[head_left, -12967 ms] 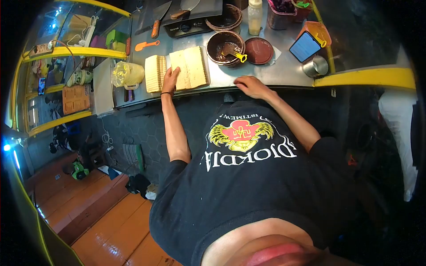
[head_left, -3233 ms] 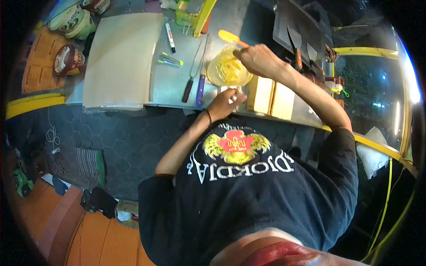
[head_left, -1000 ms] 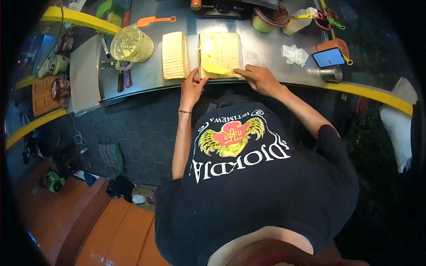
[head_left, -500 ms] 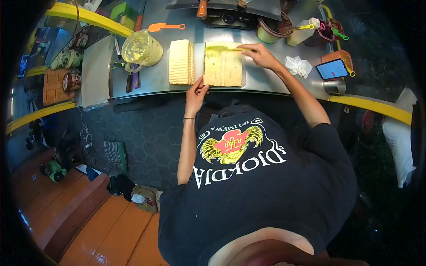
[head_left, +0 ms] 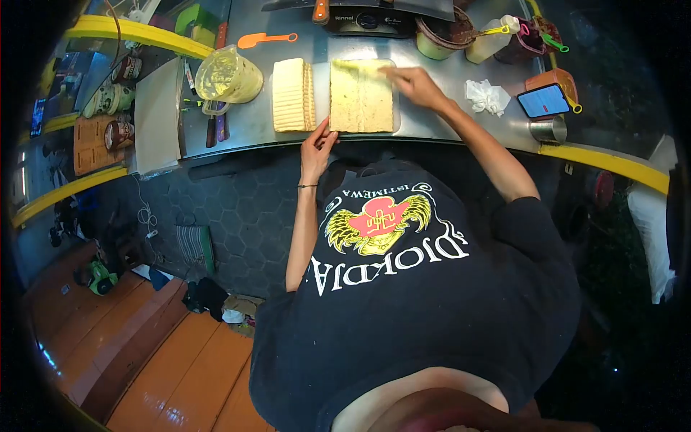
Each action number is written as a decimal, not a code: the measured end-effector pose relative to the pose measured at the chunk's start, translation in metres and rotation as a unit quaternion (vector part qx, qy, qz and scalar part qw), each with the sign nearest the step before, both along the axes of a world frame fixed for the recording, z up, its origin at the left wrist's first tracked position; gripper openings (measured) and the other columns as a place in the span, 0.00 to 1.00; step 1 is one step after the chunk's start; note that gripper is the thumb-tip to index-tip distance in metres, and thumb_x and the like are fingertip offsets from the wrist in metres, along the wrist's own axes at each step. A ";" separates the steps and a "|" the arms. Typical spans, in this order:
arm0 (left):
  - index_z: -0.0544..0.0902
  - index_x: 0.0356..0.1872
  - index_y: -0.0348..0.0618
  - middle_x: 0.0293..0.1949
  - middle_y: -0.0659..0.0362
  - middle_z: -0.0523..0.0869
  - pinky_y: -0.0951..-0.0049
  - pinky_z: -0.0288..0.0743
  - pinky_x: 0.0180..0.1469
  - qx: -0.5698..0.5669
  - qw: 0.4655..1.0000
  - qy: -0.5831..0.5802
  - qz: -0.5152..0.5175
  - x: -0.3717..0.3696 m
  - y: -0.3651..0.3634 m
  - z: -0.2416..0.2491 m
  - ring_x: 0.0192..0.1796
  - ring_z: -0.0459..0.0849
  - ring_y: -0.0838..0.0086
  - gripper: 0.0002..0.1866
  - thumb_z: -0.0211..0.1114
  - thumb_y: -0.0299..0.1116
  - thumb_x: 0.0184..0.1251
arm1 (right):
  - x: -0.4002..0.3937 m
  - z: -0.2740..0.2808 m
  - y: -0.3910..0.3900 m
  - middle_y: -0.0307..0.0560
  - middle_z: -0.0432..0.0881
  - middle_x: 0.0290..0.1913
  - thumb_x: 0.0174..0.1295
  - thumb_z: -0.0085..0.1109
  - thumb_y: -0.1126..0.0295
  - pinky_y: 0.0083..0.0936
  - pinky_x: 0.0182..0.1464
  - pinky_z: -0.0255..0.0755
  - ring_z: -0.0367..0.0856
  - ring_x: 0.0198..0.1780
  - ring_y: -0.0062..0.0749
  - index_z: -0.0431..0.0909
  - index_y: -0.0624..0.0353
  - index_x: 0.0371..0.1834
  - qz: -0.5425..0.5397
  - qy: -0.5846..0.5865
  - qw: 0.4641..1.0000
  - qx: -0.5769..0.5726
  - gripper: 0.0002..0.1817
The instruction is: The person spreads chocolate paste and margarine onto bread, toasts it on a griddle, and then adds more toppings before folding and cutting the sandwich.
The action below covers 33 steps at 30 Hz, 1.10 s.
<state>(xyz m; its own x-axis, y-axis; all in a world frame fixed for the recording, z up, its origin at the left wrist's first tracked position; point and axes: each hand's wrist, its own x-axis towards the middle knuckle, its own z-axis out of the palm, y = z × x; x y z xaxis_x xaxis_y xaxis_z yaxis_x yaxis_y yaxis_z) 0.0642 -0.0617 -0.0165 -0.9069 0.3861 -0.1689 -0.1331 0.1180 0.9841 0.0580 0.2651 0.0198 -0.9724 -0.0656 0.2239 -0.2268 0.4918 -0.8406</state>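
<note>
A large slab of bread [head_left: 362,108] lies flat on the metal counter, its upper part smeared with yellow-green spread. The fingers of my left hand [head_left: 317,150] grip its near left corner. My right hand [head_left: 416,86], closed, holds a spreading knife at the upper right of the bread. The knife's blade [head_left: 356,67] is coated with spread and blurred, lying across the bread's top; its handle is hidden in my fingers. Just left stands a stack of bread slices [head_left: 289,97]. Further left is a clear pitcher [head_left: 229,78] with yellow-green spread inside.
An orange spatula [head_left: 266,39] lies behind the pitcher. Knives [head_left: 216,128] rest near the counter's front edge. A black stove [head_left: 371,21] stands at the back. To the right are a bucket [head_left: 440,42], crumpled tissue [head_left: 486,97], a phone [head_left: 543,101] and a metal cup [head_left: 549,130].
My right hand has moved slightly left with the spreading knife, sweeping across the bread's top. My left hand stays at the corner. The whole view has shifted a little.
</note>
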 end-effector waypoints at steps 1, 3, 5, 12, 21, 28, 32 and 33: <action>0.74 0.68 0.41 0.37 0.61 0.85 0.81 0.76 0.41 -0.001 1.000 0.002 -0.001 -0.001 0.000 -0.002 0.36 0.84 0.81 0.26 0.67 0.30 0.69 | 0.007 0.001 -0.004 0.57 0.85 0.52 0.68 0.54 0.69 0.31 0.54 0.76 0.87 0.48 0.42 0.81 0.57 0.59 0.040 -0.013 0.998 0.040 0.18; 0.76 0.67 0.41 0.37 0.61 0.85 0.81 0.76 0.42 -0.014 1.000 0.003 0.024 0.001 0.002 -0.007 0.37 0.84 0.81 0.24 0.66 0.29 0.70 | 0.031 0.011 -0.008 0.58 0.84 0.52 0.66 0.54 0.72 0.31 0.56 0.76 0.87 0.49 0.45 0.82 0.56 0.58 0.111 -0.083 0.989 0.051 0.17; 0.76 0.66 0.41 0.37 0.61 0.85 0.81 0.76 0.42 -0.019 0.999 0.005 0.027 0.002 0.003 -0.005 0.37 0.84 0.81 0.24 0.66 0.28 0.70 | 0.039 0.022 -0.006 0.57 0.85 0.53 0.68 0.55 0.69 0.31 0.56 0.75 0.86 0.51 0.41 0.81 0.57 0.59 0.132 -0.122 0.984 0.005 0.17; 0.76 0.66 0.39 0.37 0.62 0.85 0.81 0.76 0.43 -0.014 1.000 0.000 0.028 0.004 0.003 -0.001 0.38 0.84 0.82 0.24 0.65 0.27 0.70 | -0.010 -0.005 -0.001 0.53 0.84 0.57 0.71 0.54 0.63 0.27 0.60 0.72 0.82 0.56 0.33 0.80 0.62 0.59 -0.011 -0.118 0.987 -0.107 0.19; 0.76 0.66 0.39 0.37 0.62 0.85 0.82 0.76 0.43 -0.015 0.999 0.012 0.032 0.005 0.005 -0.003 0.38 0.84 0.81 0.23 0.64 0.26 0.70 | 0.019 0.014 -0.010 0.55 0.86 0.52 0.69 0.55 0.68 0.27 0.56 0.74 0.85 0.50 0.37 0.81 0.62 0.57 -0.005 -0.120 0.987 -0.109 0.17; 0.75 0.67 0.38 0.43 0.60 0.86 0.81 0.76 0.46 -0.049 0.999 0.013 0.017 0.003 0.003 -0.004 0.40 0.84 0.80 0.23 0.62 0.26 0.72 | 0.052 0.010 -0.018 0.56 0.87 0.35 0.65 0.56 0.72 0.30 0.40 0.76 0.85 0.31 0.38 0.83 0.55 0.56 0.069 -0.051 0.996 -0.010 0.16; 0.76 0.67 0.40 0.41 0.61 0.86 0.81 0.76 0.45 -0.054 0.998 0.032 0.020 0.003 -0.001 -0.008 0.40 0.84 0.81 0.23 0.63 0.26 0.71 | 0.072 0.023 -0.030 0.54 0.87 0.42 0.60 0.57 0.73 0.34 0.43 0.78 0.86 0.36 0.47 0.82 0.52 0.57 0.157 -0.006 0.982 0.103 0.20; 0.76 0.66 0.41 0.37 0.63 0.85 0.82 0.76 0.44 -0.073 0.995 0.059 0.019 0.002 0.000 -0.005 0.39 0.84 0.81 0.23 0.64 0.26 0.70 | 0.071 0.022 -0.028 0.54 0.86 0.45 0.57 0.57 0.74 0.36 0.45 0.79 0.86 0.40 0.49 0.82 0.52 0.57 0.173 -0.011 0.979 0.106 0.22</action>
